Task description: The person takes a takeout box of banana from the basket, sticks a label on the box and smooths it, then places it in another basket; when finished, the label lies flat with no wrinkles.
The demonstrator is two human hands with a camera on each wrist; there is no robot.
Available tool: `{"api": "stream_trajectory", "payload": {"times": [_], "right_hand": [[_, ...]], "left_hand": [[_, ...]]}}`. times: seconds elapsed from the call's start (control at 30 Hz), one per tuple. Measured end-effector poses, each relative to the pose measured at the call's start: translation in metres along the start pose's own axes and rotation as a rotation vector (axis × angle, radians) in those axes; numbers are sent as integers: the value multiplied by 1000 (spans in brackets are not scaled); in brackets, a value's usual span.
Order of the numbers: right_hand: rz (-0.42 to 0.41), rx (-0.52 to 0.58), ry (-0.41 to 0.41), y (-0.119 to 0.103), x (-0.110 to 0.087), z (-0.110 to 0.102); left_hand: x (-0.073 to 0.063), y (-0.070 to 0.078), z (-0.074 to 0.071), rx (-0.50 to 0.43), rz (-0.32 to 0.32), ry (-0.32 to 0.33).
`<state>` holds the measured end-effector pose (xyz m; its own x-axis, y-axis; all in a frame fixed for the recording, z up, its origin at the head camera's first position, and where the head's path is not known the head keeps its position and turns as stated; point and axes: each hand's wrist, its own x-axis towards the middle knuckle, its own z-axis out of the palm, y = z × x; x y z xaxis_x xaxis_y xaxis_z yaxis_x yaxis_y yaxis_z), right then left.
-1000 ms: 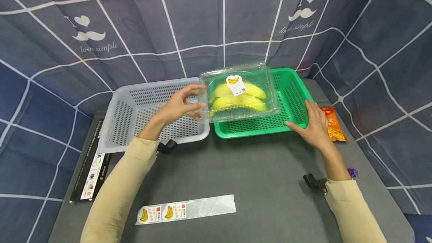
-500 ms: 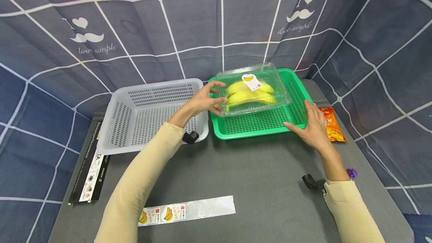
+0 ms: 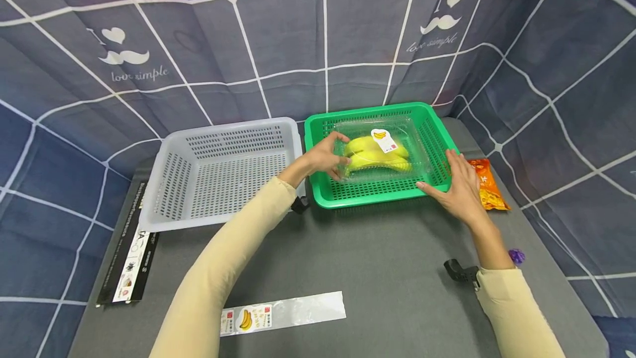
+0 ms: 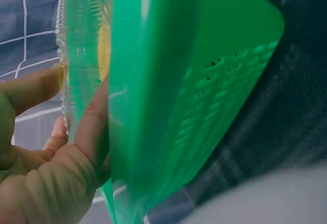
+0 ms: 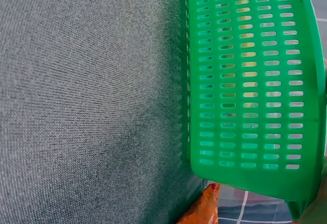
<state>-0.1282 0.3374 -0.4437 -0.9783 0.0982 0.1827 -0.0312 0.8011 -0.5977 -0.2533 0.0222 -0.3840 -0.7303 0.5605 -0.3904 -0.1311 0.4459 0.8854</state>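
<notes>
A clear plastic clamshell box with yellow bananas and a banana sticker on its lid sits within the green basket. My left hand grips the box's left end. Close up in the left wrist view, thumb and fingers of the left hand are on the box's edge, beside the basket wall. At the basket's front right corner my right hand rests on the rim with fingers extended. The right wrist view shows mostly the slotted basket side; little of that hand appears.
Left of the green basket stands a grey basket. A black box lies at the left edge, and an orange snack bag lies right of my right hand. A strip of banana stickers is in front, and a small purple object lies by my right wrist.
My left hand has carried the banana box rightward, and it has come down from above the rims into the green basket. The right hand has stayed at the basket's corner.
</notes>
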Motion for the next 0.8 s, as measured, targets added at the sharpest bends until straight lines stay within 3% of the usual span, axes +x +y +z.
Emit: {"api": "stream_trajectory", "payload": {"times": [0.1, 0.4, 0.63, 0.8], "right_hand": [[-6, -2, 9, 1, -1, 0], [-7, -6, -2, -1, 0, -3], [-1, -5, -6, -1, -1, -3], [2, -8, -8, -1, -1, -2]], "left_hand": [[4, -1, 4, 27, -13, -11], [7, -6, 12, 158, -18, 64], [6, -4, 11, 162, -50, 18], [6, -5, 11, 140, -58, 19]]}}
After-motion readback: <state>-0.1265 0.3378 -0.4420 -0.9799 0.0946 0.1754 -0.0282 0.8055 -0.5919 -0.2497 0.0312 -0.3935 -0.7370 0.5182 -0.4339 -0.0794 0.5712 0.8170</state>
